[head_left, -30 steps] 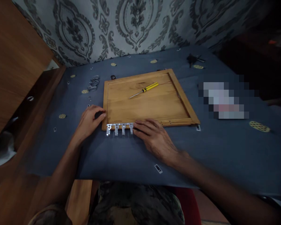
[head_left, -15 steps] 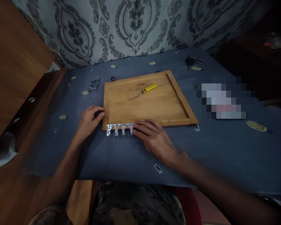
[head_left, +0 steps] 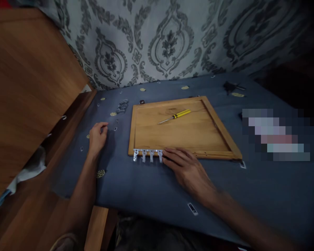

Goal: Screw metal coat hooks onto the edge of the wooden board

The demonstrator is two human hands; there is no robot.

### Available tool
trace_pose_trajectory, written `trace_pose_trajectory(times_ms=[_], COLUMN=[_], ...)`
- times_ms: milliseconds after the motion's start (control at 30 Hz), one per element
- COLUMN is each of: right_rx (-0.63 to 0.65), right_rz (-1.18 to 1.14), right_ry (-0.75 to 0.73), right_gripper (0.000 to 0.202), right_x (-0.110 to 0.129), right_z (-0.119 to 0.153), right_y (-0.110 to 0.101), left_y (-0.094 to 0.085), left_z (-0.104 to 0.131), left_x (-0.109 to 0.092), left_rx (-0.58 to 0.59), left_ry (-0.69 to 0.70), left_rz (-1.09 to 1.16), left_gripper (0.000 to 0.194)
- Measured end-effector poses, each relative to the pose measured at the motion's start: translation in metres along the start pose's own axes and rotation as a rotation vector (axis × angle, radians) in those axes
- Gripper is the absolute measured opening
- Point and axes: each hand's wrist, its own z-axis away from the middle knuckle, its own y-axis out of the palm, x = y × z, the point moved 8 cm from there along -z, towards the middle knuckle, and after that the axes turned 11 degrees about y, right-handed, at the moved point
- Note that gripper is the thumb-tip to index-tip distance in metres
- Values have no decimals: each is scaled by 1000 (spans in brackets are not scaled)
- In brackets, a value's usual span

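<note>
Your right hand (head_left: 187, 169) rests at the right end of a row of four shiny silver hooks (head_left: 151, 157), curved and jutting past the near edge of the framed, honey-brown wooden board (head_left: 172, 136); I cannot tell its grip. Your left hand (head_left: 97, 138) is left of the board, grip slightly parted. Farther in lies a yellow-handled screwdriver (head_left: 175, 116).

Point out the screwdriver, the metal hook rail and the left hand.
Screwdriver (head_left: 176, 115): head view, handle beside the shaft.
Metal hook rail (head_left: 151, 153): head view, third hook from left.
Left hand (head_left: 97, 138): head view, back of hand.
</note>
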Motion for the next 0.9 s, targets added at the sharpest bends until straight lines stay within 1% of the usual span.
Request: trace_pose_trajectory(times_ms=[67,133,300,400,500,633,800,900], right_rx=[-21,-39,-42,-18,-6,-23,-33,-32], right_rz=[23,37,34,21,37,38,16,16], right_ry=[-13,-20,-28,-14,-19,-20,-28,-32], right_gripper=[44,44,44,47,49,49,50,48], right_x=[0,0,-4,-6,-5,-4,-6,-5], right_z=[1,2,4,4,3,3,2,2], right_y=[0,1,6,7,7,5,6,6], left_y=[1,8,27,33,36,40,49,54], left_z=[0,1,4,7,7,1,-9,-10], left_x=[12,16,8,4,5,7,8,8], left_rx=[-1,19,81,111,130,126,110,109], left_ry=[-11,-3,53,74,78,65,40,30], left_rz=[-17,-24,-31,-41,-47,-44,-33,-26], left_gripper=[31,31,35,37,39,38,52,56])
